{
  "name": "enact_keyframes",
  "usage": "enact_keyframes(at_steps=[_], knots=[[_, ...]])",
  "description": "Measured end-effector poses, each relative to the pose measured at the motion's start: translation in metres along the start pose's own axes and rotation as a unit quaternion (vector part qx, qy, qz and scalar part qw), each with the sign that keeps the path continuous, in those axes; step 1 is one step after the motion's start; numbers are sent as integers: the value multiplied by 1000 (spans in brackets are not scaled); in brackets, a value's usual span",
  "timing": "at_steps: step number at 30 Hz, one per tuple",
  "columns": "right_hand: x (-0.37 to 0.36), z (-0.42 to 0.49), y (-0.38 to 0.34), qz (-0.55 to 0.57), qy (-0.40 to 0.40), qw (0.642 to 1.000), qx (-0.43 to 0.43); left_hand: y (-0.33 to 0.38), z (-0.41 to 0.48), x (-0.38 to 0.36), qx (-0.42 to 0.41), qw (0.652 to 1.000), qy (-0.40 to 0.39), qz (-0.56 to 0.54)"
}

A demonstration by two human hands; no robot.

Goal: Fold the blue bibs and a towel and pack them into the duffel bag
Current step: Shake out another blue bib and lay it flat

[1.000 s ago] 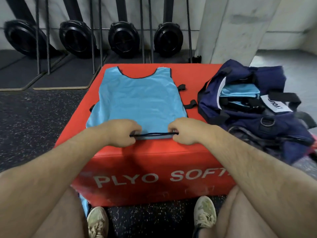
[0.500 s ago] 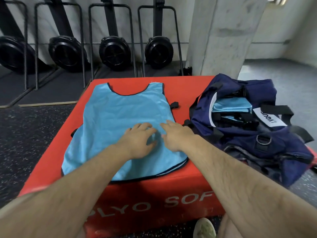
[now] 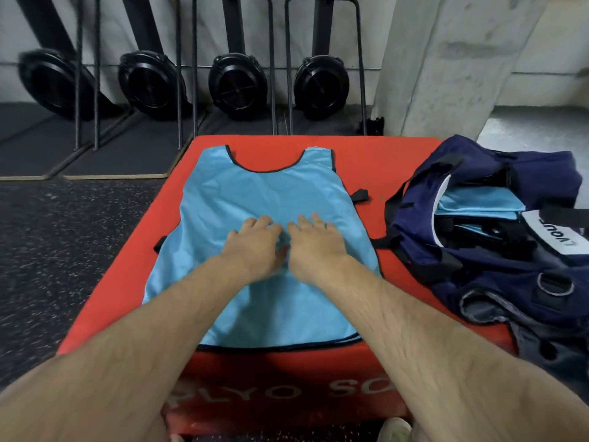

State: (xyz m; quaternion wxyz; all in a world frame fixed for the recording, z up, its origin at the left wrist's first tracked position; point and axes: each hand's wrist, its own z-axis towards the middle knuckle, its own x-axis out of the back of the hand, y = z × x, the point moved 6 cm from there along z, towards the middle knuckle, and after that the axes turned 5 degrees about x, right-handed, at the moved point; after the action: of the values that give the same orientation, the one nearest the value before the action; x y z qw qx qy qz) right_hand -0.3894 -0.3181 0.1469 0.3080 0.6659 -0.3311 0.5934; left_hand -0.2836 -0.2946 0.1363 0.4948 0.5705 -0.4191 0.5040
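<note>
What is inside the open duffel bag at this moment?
Inside the duffel bag lies a folded blue bib, with black straps beside it. Whatever is deeper is covered, and no towel shows.

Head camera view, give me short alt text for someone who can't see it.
Both hands, left hand and right hand, press flat on a light blue bib spread on a red plyo box. An open navy duffel bag lies at its right, with folded blue fabric inside.
</note>
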Motion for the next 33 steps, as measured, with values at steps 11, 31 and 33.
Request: enact_keyframes(at_steps=[11, 31, 33], knots=[[5, 17, -91, 2, 80, 993, 90, -96, -24, 40, 75, 996, 39, -37], [14, 75, -145, 143, 211, 958, 131, -220, -28, 38, 174, 963, -69, -191], [14, 104, -142, 170, 190, 960, 112, -226, -14, 31, 181, 949, -20, -258]])
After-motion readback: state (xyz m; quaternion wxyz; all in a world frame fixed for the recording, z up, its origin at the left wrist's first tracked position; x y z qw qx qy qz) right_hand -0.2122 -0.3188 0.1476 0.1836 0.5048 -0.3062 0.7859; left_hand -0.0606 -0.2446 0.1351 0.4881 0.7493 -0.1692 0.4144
